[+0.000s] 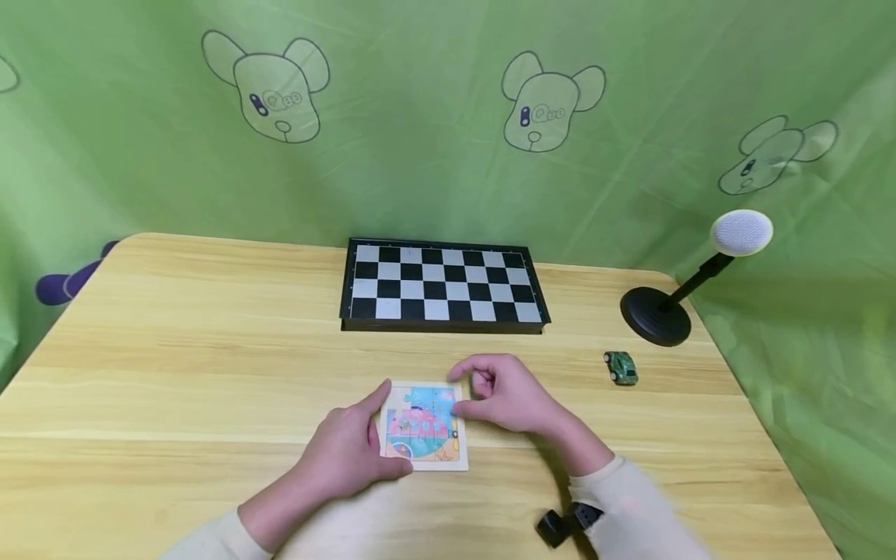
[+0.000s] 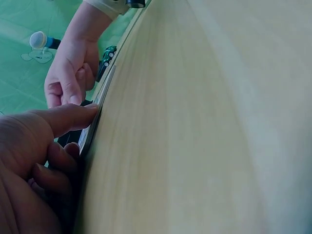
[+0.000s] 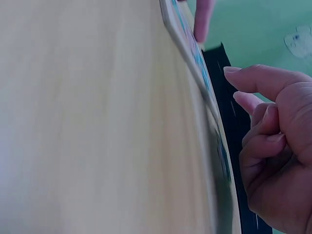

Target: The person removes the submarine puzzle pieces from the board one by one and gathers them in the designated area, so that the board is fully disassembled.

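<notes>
A small square puzzle board [image 1: 425, 428] with a blue and pink cartoon picture lies flat on the wooden table [image 1: 210, 350], near the front. My left hand [image 1: 374, 432] rests on its left side, the index finger reaching the upper left corner and the thumb pressing the lower left corner. In the left wrist view the left hand [image 2: 34, 141] lays one straight digit against the board's edge [image 2: 97, 114]. My right hand [image 1: 472, 398] sits at the board's upper right, fingers loosely bent, thumb tip touching the right edge. In the right wrist view the right hand [image 3: 278, 146] hovers beside the board [image 3: 195, 63], holding nothing.
A folded black and white chessboard [image 1: 442, 284] lies behind the puzzle. A small green toy car [image 1: 621, 367] stands to the right. Further right is a black round-based stand with a white head [image 1: 740, 232]. Green printed cloth hangs behind and beside the table.
</notes>
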The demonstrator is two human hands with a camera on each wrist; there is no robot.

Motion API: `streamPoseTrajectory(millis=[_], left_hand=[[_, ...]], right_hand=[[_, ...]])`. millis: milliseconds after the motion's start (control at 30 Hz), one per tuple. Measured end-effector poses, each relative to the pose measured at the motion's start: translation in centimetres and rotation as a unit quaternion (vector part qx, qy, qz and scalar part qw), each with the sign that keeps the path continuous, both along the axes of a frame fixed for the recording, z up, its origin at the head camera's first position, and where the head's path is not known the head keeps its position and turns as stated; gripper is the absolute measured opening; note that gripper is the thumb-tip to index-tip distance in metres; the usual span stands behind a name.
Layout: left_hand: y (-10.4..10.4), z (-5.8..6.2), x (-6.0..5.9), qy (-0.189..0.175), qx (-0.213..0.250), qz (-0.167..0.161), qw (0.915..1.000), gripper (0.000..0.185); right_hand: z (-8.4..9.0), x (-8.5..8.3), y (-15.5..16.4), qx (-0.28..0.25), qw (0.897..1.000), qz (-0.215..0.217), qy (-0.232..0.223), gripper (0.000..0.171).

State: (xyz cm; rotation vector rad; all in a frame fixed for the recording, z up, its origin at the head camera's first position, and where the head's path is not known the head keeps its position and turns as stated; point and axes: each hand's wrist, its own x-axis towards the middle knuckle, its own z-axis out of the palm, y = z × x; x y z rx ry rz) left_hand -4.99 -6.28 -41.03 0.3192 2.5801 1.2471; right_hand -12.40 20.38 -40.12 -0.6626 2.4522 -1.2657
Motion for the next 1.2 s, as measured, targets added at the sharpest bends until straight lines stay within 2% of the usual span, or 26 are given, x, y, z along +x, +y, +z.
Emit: streamPoseTrajectory(millis=[200,500,800,1200], left_hand=[[-0.2,-0.1,0.0,0.005,0.001,-0.005,1.0000,0.112],[-0.2,-0.1,0.0,0.015,-0.001,-0.007,0.9999,0.111],[-0.2,-0.2,0.0,0.024,0.010,-0.009,0.9996,0.109],[-0.1,-0.2,0.0,0.021,0.000,-0.011,0.9997,0.110]], right_hand=[[0.0,-0.2,-2.6,0.005,0.999,0.045,-0.027,0.036],[0.0,-0.2,-4.8,0.044,0.995,0.089,-0.023,0.036],[0.7,-0.3,-5.9,0.085,0.992,0.096,-0.021,0.031],[0.6,-0.2,-6.0,0.079,0.993,0.073,-0.040,0.031]])
